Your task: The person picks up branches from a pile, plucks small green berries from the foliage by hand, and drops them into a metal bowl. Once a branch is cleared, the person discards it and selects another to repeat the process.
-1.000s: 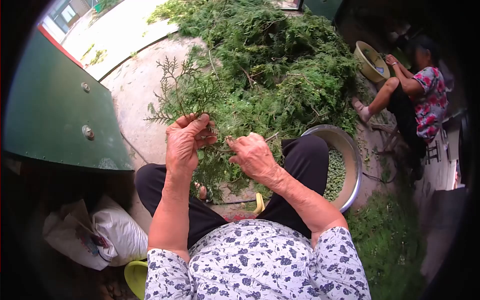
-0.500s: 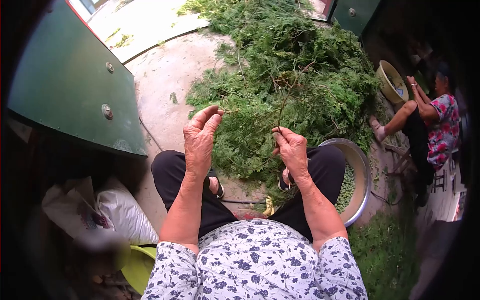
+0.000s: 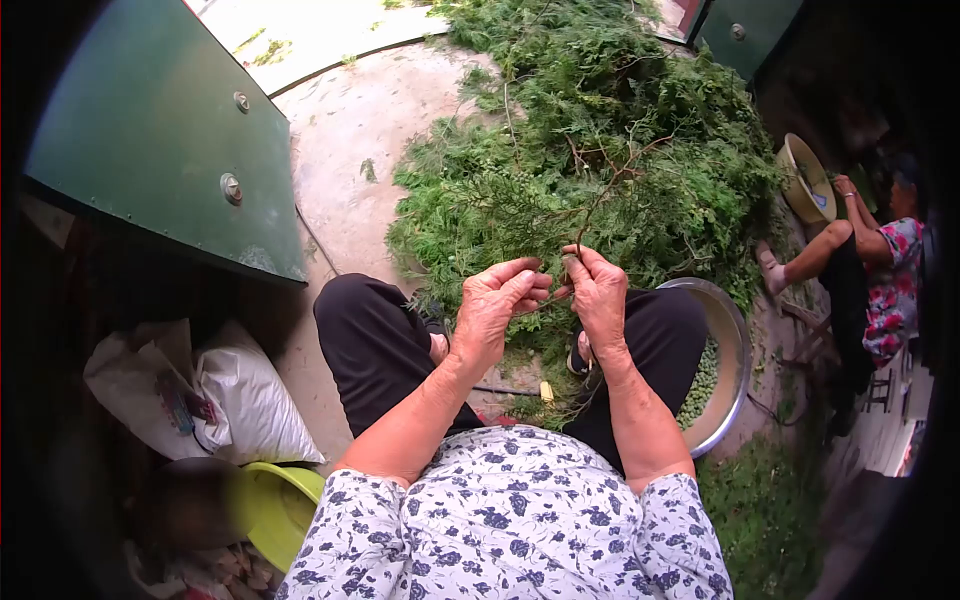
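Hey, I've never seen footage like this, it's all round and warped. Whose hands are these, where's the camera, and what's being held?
The camera sits on a person's head and looks down. Its wide lens is what bends the edges into a round shape. The two bare hands are that person's own. The left hand and right hand meet in front of the knees, and both pinch a thin green leafy sprig. Beyond them, a big pile of green cuttings lies on the pale concrete ground. By the right knee stands a round metal bowl holding small green round pieces. Another person in a flowered top sits at the far right.
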`<act>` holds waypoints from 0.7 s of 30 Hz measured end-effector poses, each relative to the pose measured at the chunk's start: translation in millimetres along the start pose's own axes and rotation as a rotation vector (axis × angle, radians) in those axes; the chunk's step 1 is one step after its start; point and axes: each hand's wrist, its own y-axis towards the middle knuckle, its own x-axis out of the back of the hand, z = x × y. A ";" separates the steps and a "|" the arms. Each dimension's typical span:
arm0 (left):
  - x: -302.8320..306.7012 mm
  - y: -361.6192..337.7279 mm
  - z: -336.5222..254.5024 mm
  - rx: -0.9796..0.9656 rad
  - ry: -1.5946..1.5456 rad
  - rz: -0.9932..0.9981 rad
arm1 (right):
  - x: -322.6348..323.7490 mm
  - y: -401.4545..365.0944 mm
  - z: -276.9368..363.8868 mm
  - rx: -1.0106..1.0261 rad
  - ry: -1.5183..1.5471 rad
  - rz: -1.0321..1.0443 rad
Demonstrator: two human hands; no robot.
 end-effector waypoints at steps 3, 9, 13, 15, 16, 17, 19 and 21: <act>-2.9 8.8 6.7 0.086 -0.178 0.040 | -3.6 -3.1 -8.3 0.021 0.020 0.029; -12.0 25.9 -8.8 0.033 -0.463 -0.013 | -7.4 -12.3 -15.7 0.065 -0.016 0.121; 0.4 38.7 -24.3 -0.043 -0.513 -0.207 | -5.8 -13.6 -14.8 0.004 0.059 0.174; 9.3 37.1 -31.3 -0.071 -0.481 -0.253 | -3.7 -14.5 -14.6 0.014 0.041 0.193; 13.7 38.4 -33.8 -0.095 -0.483 -0.258 | -3.3 -15.3 -14.0 0.024 0.023 0.209; 17.9 40.2 -35.9 -0.118 -0.485 -0.264 | -3.6 -16.1 -12.8 0.024 0.024 0.213; 27.2 43.4 -42.5 -0.157 -0.533 -0.267 | -4.0 -19.1 -9.1 0.000 0.016 0.244; 37.5 43.6 -53.5 -0.162 -0.601 -0.152 | -1.9 -20.5 -3.3 -0.029 0.021 0.252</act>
